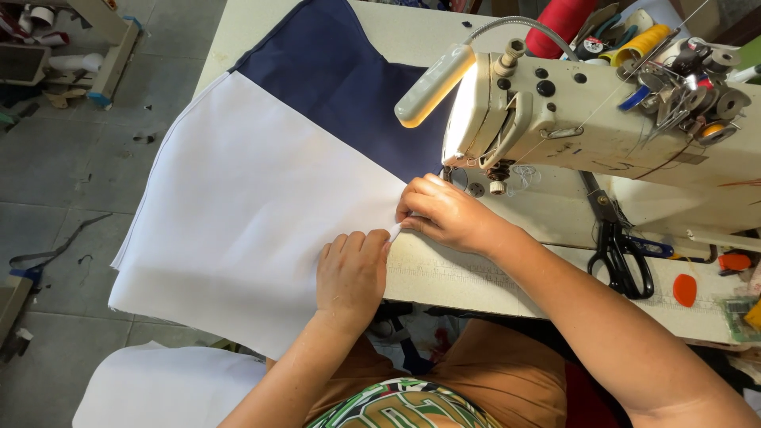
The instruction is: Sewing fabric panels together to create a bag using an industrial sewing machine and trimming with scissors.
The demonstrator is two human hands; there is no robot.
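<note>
White cloth (pixel 238 206), joined along a straight seam to a navy panel (pixel 333 79), lies spread over the left part of the sewing table (pixel 444 277) and hangs off its near and left edges. Left hand (pixel 351 273): palm down on the white cloth near its right edge, fingers together and extended, pressing the fabric flat; it clasps nothing. Right hand (pixel 444 214): curled over the same edge just in front of the needle area, thumb and fingertips pinched together on a small fold of the white cloth, which shows as a narrow tab between the two hands. The hands are close, nearly touching at the fold. Cream-coloured sewing machine (pixel 602 127): stands on the right of the table, its head directly behind the right hand; a lit lamp on a flexible neck (pixel 432 83) shines down beside it. Black-handled scissors (pixel 618 246) lie on the machine bed to the right of the right forearm. Thread cones, one red (pixel 559 24) and one yellow (pixel 642 43), stand behind the machine. A second white piece (pixel 166 388) lies low at the near left, beside the person's lap.
</note>
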